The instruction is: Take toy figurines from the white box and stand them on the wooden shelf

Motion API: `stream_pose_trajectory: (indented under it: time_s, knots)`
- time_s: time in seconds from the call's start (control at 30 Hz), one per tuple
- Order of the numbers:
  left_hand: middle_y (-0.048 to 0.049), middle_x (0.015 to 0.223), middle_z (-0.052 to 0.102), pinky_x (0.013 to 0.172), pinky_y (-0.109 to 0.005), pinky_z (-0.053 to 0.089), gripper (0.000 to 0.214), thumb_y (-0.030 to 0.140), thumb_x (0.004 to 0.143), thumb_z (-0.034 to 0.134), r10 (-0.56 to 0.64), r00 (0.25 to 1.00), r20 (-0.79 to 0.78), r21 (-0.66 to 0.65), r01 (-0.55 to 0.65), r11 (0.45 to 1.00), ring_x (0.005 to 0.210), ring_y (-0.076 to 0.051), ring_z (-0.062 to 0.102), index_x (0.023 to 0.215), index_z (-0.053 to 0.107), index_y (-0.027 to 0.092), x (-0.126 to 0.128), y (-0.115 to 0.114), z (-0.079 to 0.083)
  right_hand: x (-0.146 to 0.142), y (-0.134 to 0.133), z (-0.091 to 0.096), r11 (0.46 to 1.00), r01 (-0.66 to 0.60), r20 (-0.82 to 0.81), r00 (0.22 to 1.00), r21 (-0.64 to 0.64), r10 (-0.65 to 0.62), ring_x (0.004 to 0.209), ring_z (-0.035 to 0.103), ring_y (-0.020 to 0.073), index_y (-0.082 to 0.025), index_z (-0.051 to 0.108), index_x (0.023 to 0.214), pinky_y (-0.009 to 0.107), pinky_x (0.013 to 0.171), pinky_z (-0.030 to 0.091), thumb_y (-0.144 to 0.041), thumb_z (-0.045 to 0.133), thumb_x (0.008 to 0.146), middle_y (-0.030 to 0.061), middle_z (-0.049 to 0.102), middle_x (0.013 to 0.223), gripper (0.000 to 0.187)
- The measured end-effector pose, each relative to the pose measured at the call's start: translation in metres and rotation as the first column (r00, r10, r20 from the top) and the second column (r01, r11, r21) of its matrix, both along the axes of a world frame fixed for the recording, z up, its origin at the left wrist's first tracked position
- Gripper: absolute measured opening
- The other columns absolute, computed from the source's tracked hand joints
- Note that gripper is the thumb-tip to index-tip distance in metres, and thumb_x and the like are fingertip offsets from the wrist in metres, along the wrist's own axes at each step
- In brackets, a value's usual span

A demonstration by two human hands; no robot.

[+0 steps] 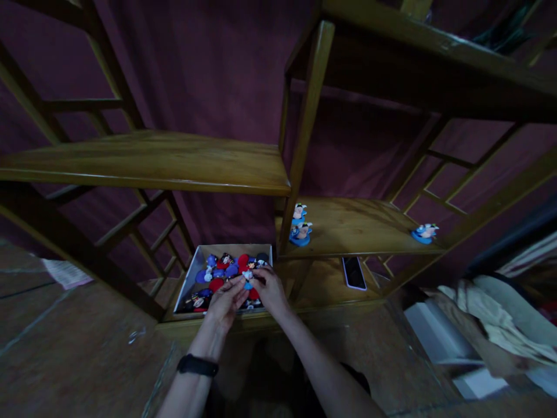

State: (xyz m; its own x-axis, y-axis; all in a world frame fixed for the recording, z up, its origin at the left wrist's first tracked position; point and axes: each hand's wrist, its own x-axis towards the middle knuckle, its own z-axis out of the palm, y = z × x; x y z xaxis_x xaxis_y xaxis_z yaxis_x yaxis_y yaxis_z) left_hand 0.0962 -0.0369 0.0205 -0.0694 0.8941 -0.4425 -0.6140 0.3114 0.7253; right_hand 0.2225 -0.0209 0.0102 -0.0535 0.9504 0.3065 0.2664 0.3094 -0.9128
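Observation:
Over a white box (pixel 185 285) of small figurines, my left hand (pixel 226 301) and my right hand (pixel 270 288) pinch one small light-blue and white figurine (pixel 248 278) between their fingertips. The hands almost meet, and the fingers hide part of the figurine. Inside the box lie several red, blue and black figurines (pixel 217 273), partly covered by my hands. On the shelf to the right, two blue and white figurines (pixel 301 233) stand by the upright post, and another figurine (pixel 425 233) stands at the far right end.
A wooden shelf unit (pixel 148 159) stands before a dark purple curtain (pixel 209 69). A phone (pixel 354 273) rests on the lower board. At the right, on the floor, are a white box (pixel 439 334) and pale cloth (pixel 487 313). The upright post (pixel 308 110) divides the compartments.

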Motion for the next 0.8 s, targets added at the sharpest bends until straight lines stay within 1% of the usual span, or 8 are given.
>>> stream_pose_trajectory:
  time_s: [0.1,0.2,0.3,0.37,0.47,0.6,0.7,0.8]
  knots:
    - [-0.002,0.07,0.067,0.058,-0.022,0.053,0.019,0.003,0.07,0.063,-0.042,0.998,0.04,0.011,0.042,0.999,0.056,-0.01,0.063,0.084,0.064,0.015,0.002,-0.008,0.001,0.003,-0.007,-0.003,0.999,0.0,-0.13,0.991,-0.053,-0.007,0.091,0.057,0.0161,-0.022,0.067,0.091,0.029,0.085,0.044,-0.021,0.057,0.074,0.0033,0.062,0.097,0.02]
    - [-0.0038,0.071,0.068,0.057,-0.023,0.054,0.014,0.005,0.072,0.061,-0.056,0.997,0.045,0.01,0.056,0.998,0.058,-0.013,0.064,0.083,0.062,0.013,0.0,-0.017,-0.005,0.007,-0.017,-0.008,0.969,-0.102,-0.341,0.94,-0.227,0.019,0.081,0.06,0.0177,-0.02,0.068,0.09,0.033,0.079,0.047,-0.035,0.057,0.074,0.0043,0.065,0.09,0.024]
    - [-0.0067,0.074,0.069,0.059,-0.024,0.055,0.012,0.006,0.073,0.06,-0.073,0.997,0.016,0.008,0.073,0.997,0.063,-0.015,0.066,0.084,0.061,0.012,-0.006,-0.029,-0.014,0.012,-0.031,-0.012,0.917,-0.217,-0.52,0.854,-0.336,0.011,0.07,0.061,0.0176,-0.018,0.068,0.088,0.035,0.071,0.05,-0.047,0.064,0.065,0.0051,0.066,0.084,0.037]
    - [-0.0085,0.075,0.069,0.06,-0.024,0.055,0.012,0.005,0.073,0.06,-0.087,0.996,-0.024,-0.002,0.087,0.996,0.065,-0.016,0.067,0.084,0.061,0.01,-0.01,-0.038,-0.016,0.016,-0.046,-0.013,0.894,-0.245,-0.571,0.821,-0.374,-0.014,0.07,0.061,0.017,-0.016,0.069,0.085,0.034,0.07,0.05,-0.049,0.069,0.059,0.0057,0.066,0.08,0.042]
    - [-0.0092,0.074,0.069,0.062,-0.023,0.055,0.011,0.004,0.073,0.059,-0.068,0.996,-0.061,0.006,0.069,0.998,0.066,-0.016,0.067,0.083,0.061,0.01,-0.013,-0.056,-0.01,0.024,-0.073,-0.014,0.871,-0.258,-0.578,0.815,-0.418,-0.036,0.067,0.06,0.015,-0.016,0.069,0.083,0.033,0.069,0.049,-0.049,0.071,0.057,0.0065,0.066,0.079,0.043]
    - [-0.0093,0.073,0.07,0.063,-0.023,0.055,0.01,0.004,0.073,0.059,-0.071,0.993,-0.092,0.044,0.076,0.996,0.066,-0.017,0.067,0.081,0.063,0.009,-0.008,-0.089,0.009,0.045,-0.103,-0.011,0.87,-0.25,-0.556,0.831,-0.425,-0.032,0.067,0.059,0.0139,-0.016,0.068,0.084,0.03,0.067,0.049,-0.046,0.07,0.057,0.0074,0.066,0.083,0.04]
    - [-0.0095,0.074,0.07,0.064,-0.024,0.055,0.01,0.005,0.073,0.06,-0.086,0.993,-0.076,0.05,0.09,0.995,0.066,-0.017,0.067,0.081,0.063,0.009,-0.004,-0.116,0.02,0.068,-0.122,-0.014,0.867,-0.215,-0.501,0.865,-0.45,-0.046,0.067,0.059,0.0141,-0.016,0.068,0.081,0.028,0.064,0.048,-0.045,0.07,0.058,0.0069,0.066,0.08,0.037]
    - [-0.0096,0.074,0.07,0.064,-0.023,0.055,0.011,0.004,0.072,0.06,-0.075,0.997,-0.036,0.046,0.077,0.996,0.067,-0.017,0.067,0.081,0.063,0.009,-0.001,-0.139,0.019,0.094,-0.149,-0.024,0.843,-0.111,-0.41,0.902,-0.527,-0.138,0.063,0.059,0.0144,-0.015,0.066,0.078,0.028,0.062,0.048,-0.042,0.071,0.059,0.0047,0.065,0.072,0.033]
